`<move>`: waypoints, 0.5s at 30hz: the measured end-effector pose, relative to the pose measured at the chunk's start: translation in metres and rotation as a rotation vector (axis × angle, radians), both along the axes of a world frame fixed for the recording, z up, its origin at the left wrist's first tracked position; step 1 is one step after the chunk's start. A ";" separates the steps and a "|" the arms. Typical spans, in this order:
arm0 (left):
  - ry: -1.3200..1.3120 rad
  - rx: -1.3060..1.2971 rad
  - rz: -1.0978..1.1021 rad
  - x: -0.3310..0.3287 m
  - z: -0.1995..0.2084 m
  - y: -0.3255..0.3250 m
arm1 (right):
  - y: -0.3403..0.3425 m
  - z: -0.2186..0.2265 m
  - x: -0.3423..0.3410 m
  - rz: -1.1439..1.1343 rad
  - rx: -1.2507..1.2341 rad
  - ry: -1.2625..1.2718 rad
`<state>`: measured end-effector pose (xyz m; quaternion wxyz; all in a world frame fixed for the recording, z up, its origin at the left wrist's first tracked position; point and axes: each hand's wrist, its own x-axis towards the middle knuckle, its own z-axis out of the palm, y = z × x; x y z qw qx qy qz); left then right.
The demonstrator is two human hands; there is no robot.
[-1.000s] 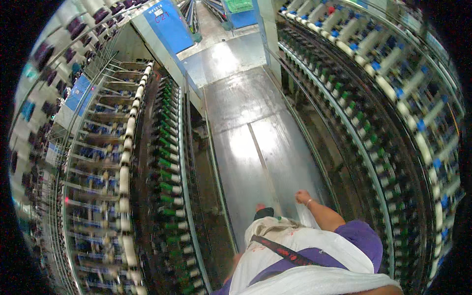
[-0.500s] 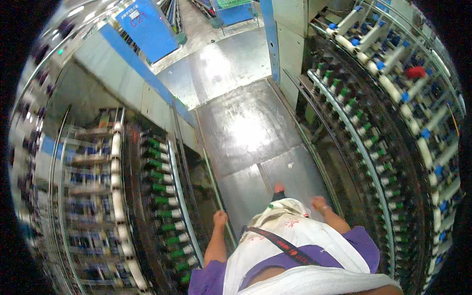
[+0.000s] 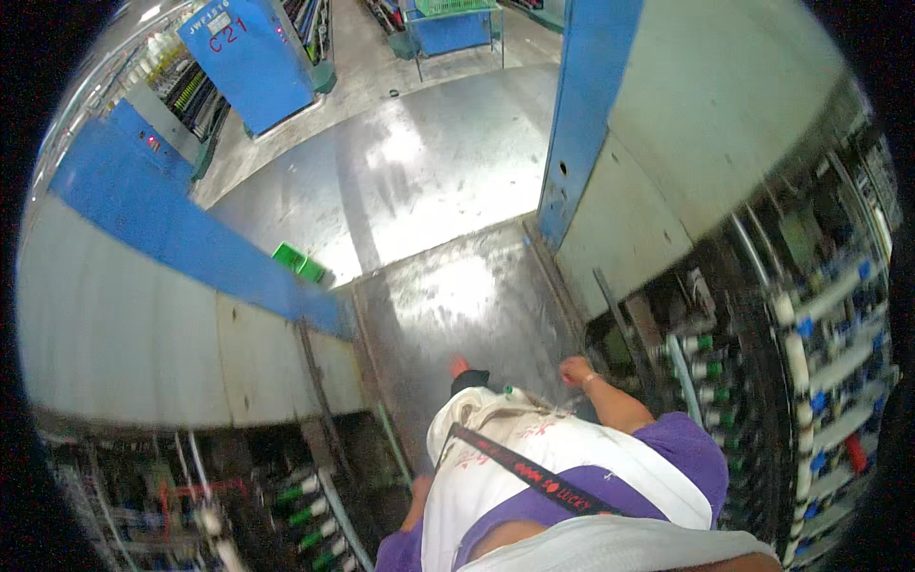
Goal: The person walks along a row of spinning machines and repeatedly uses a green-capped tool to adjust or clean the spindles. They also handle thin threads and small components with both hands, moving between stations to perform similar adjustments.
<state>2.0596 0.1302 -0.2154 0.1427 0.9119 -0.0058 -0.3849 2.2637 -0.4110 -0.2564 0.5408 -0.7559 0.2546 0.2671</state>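
Observation:
My right hand [image 3: 576, 372] hangs in front of my body over the metal walkway, its fingers curled in, with nothing showing in them. A band circles that wrist. Low on the left, my left hand [image 3: 419, 491] is beside my white apron [image 3: 505, 448], blurred and partly covered, so its fingers do not show clearly. Neither hand touches a machine. A dark strap [image 3: 524, 467] crosses the apron, and a foot [image 3: 460, 366] shows ahead of it.
Spinning frames with green-and-white bobbins [image 3: 705, 367] line both sides. Pale end cabinets [image 3: 658, 191] flank the walkway [image 3: 410, 315]. A small green box [image 3: 300, 262] sits by the left cabinet. Ahead are a blue machine cabinet [image 3: 248, 67] and a green basket [image 3: 453, 8] on a stand.
I have moved forward along the walkway, so the end cabinets are closer and the bobbin rows slide back. My left hand has swung back toward my side; the green box has come into view.

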 end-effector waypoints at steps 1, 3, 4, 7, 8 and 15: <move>0.115 -0.034 0.269 0.019 -0.005 0.004 | 0.017 0.013 0.078 -0.092 0.130 -0.041; 0.228 -0.032 0.543 0.079 -0.013 0.011 | 0.045 0.043 0.222 0.129 -0.181 -0.185; 0.241 -0.027 0.584 0.118 -0.013 0.015 | 0.063 0.059 0.276 0.051 -0.111 -0.223; 0.196 -0.037 0.630 0.269 -0.022 0.021 | 0.081 0.097 0.428 -0.039 0.034 -0.304; 0.159 -0.066 0.640 0.330 -0.024 0.023 | 0.082 0.103 0.465 -0.019 0.034 -0.220; -0.434 -0.560 0.691 0.886 0.034 -0.042 | 0.001 0.085 0.655 0.159 -0.149 -0.117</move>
